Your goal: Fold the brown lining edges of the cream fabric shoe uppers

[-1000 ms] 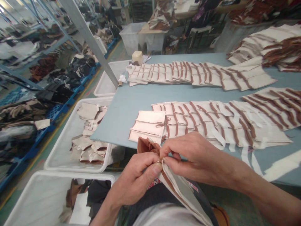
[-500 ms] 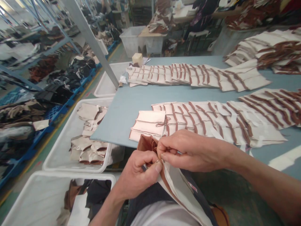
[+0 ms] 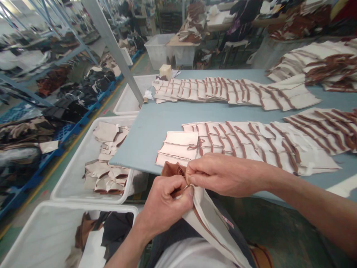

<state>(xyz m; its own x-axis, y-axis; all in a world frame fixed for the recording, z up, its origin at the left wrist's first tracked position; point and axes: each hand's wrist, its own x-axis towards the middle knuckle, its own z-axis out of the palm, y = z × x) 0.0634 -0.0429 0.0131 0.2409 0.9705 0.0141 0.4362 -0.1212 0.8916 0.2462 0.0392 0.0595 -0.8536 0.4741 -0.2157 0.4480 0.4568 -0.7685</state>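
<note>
Above my lap, a long sewn leather piece (image 3: 209, 220), cream on the outside with brown at its seam and opening, hangs down from both hands. My left hand (image 3: 170, 203) pinches its upper edge between thumb and forefinger. Right beside it, my right hand (image 3: 214, 174) is closed with its fingertips on the same edge, close to the left thumb. Some brown threads show by the opening; whether the right fingers hold a thread or only the leather is too small to tell. Just beyond the hands, a stitched cream panel (image 3: 178, 146) lies on the blue table (image 3: 161, 115).
Overlapping rows of cream panels with brown seams (image 3: 231, 91) lie across the table. White bins with leather pieces (image 3: 90, 197) stand at the left, near a grey post (image 3: 117, 52). Blue pallets (image 3: 65, 136) hold dark bundles. A person (image 3: 240, 22) sits in the background.
My right hand has shifted slightly, its fingers now more tucked in at the edge. My left hand keeps its pinch and has tilted a little. The view has moved slightly.
</note>
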